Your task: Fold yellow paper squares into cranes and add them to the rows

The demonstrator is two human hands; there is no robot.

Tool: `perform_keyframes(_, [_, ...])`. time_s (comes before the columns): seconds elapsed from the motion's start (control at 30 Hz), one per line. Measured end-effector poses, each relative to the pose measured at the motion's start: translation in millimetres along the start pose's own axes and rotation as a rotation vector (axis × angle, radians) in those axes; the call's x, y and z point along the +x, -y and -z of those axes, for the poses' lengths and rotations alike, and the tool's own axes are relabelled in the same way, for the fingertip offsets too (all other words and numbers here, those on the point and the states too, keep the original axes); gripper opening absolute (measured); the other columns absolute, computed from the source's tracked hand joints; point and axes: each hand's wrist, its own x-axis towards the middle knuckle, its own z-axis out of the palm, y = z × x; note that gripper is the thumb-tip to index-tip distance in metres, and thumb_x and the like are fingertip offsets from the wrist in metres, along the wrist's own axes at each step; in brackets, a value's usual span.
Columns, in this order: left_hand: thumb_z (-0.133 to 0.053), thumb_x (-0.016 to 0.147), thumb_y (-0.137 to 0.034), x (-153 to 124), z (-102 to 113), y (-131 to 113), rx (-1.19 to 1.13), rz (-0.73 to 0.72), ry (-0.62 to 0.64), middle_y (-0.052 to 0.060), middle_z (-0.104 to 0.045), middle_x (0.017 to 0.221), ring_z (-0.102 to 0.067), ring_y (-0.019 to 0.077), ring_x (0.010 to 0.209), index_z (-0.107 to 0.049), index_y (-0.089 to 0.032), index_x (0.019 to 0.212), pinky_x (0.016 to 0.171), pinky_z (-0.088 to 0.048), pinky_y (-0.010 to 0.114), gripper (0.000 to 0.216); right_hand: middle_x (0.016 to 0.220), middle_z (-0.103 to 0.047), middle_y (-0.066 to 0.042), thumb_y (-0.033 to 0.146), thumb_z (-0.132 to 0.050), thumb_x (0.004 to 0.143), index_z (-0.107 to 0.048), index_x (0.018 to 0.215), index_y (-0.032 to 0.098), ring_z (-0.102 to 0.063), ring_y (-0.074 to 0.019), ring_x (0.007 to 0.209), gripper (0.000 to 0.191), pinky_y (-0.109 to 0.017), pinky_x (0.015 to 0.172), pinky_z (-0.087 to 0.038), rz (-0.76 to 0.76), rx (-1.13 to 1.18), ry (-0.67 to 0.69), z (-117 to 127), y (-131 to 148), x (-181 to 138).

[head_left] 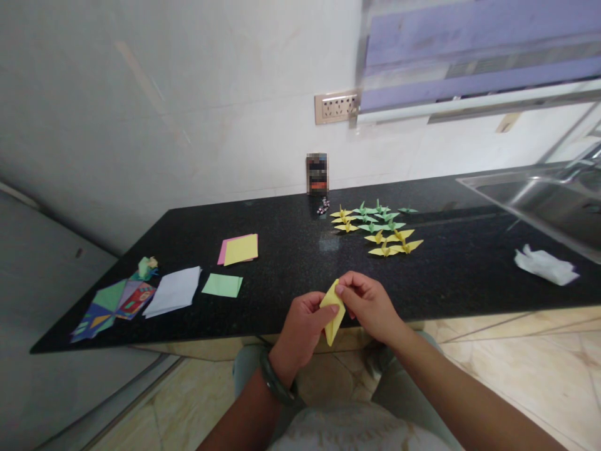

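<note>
A yellow piece of origami paper (pixel 332 322), folded into a narrow diamond, is held up over the counter's front edge. My left hand (pixel 303 327) grips its left side, with the thumb lying across the paper. At the upper right edge, the fingertips of my right hand (pixel 369 304) pinch the same paper. Beyond my hands stand folded paper cranes in rows: several green cranes (pixel 373 226) and several yellow cranes (pixel 385 250). To the left lie yellow square sheets (pixel 241 249) over pink ones, and green sheets (pixel 222 285).
On the black counter (pixel 277 219), white sheets (pixel 173 291), a colourful paper packet (pixel 110 307) and crumpled paper (pixel 146 268) lie left. A blurred-out box (pixel 318 174) stands against the wall. White tissue (pixel 546 265) lies right, near the steel sink (pixel 488 188).
</note>
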Motion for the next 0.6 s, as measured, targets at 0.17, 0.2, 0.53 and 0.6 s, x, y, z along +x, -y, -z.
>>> perform_keyframes(0.17, [-0.061, 0.071, -0.032, 0.0, -2.2, -1.9, -0.012, -0.045, -0.043, -0.002, -0.054, 0.059, -0.046, 0.0078, 0.051, -0.059, -0.013, 0.072, 0.049, -0.033, 0.020, 0.019, 0.056, -0.048, 0.004, 0.038, -0.059, 0.070, -0.052, 0.067, 0.016, -0.036, -0.0046, 0.041, 0.024, -0.018, 0.037, -0.028, -0.026, -0.045, 0.019, 0.0, 2.7, -0.3])
perform_keyframes(0.2, [-0.061, 0.071, -0.032, 0.2, -2.9, -2.7, -0.014, -0.083, -0.080, -0.001, -0.056, 0.061, -0.048, 0.0085, 0.054, -0.060, -0.013, 0.074, 0.051, -0.035, 0.020, 0.019, 0.055, -0.048, 0.004, 0.038, -0.059, 0.071, -0.052, 0.067, 0.016, -0.036, -0.0048, 0.041, 0.024, -0.018, 0.037, -0.028, -0.028, -0.064, 0.022, 0.4, 3.2, -0.3])
perform_keyframes(0.53, [-0.065, 0.069, -0.028, 4.5, -0.4, -8.1, 0.058, -0.171, -0.175, 0.002, -0.063, 0.068, -0.052, 0.0098, 0.061, -0.066, -0.013, 0.075, 0.057, -0.040, 0.020, 0.017, 0.060, -0.049, 0.002, 0.029, -0.055, 0.074, -0.055, 0.066, 0.016, -0.043, -0.0093, 0.055, 0.015, -0.021, 0.050, -0.036, 0.129, -0.316, 0.079, 5.5, 3.9, -2.8])
perform_keyframes(0.6, [-0.064, 0.070, -0.029, 4.6, -0.1, -7.0, 0.048, -0.168, -0.184, 0.001, -0.062, 0.066, -0.051, 0.0089, 0.058, -0.065, -0.013, 0.075, 0.055, -0.039, 0.019, 0.017, 0.059, -0.048, 0.002, 0.031, -0.056, 0.074, -0.054, 0.067, 0.016, -0.042, -0.0090, 0.054, 0.017, -0.020, 0.048, -0.035, 0.084, -0.280, 0.085, 4.7, 2.9, -3.7])
